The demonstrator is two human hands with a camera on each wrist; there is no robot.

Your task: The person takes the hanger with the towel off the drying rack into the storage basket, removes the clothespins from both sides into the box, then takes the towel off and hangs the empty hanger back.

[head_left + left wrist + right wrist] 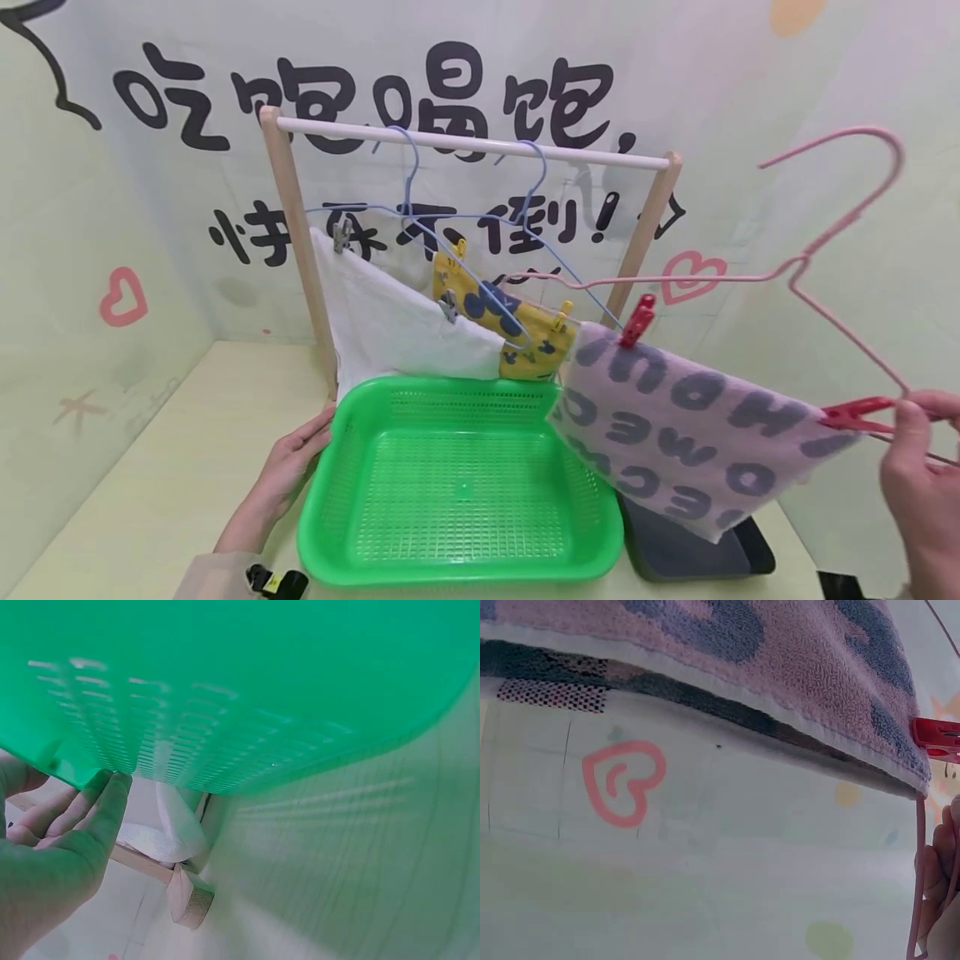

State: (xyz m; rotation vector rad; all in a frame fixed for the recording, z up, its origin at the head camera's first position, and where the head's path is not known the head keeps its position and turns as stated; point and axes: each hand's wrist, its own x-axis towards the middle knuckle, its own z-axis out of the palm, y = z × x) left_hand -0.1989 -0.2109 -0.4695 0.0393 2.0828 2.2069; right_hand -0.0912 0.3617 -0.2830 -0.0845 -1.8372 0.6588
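My right hand [926, 475] pinches the right end of a pink wire hanger [690, 277], hook upward. From it hangs a pink towel [675, 425] with grey letters, held by a red clothespin [637, 321] at the left and another red clothespin [858, 411] beside my fingers. The towel overlaps the right rim of a green plastic basket [457, 571] in the head view. My left hand [288, 467] rests against the basket's left side. In the left wrist view its fingers [105, 810] lie extended at the rim.
Behind the basket stands a wooden rack with a white rail [465, 143]. Two blue hangers on it carry a white cloth [397, 325] and a yellow patterned cloth [517, 321], both clipped. A dark grey tray [697, 558] sits right of the basket, partly under the towel.
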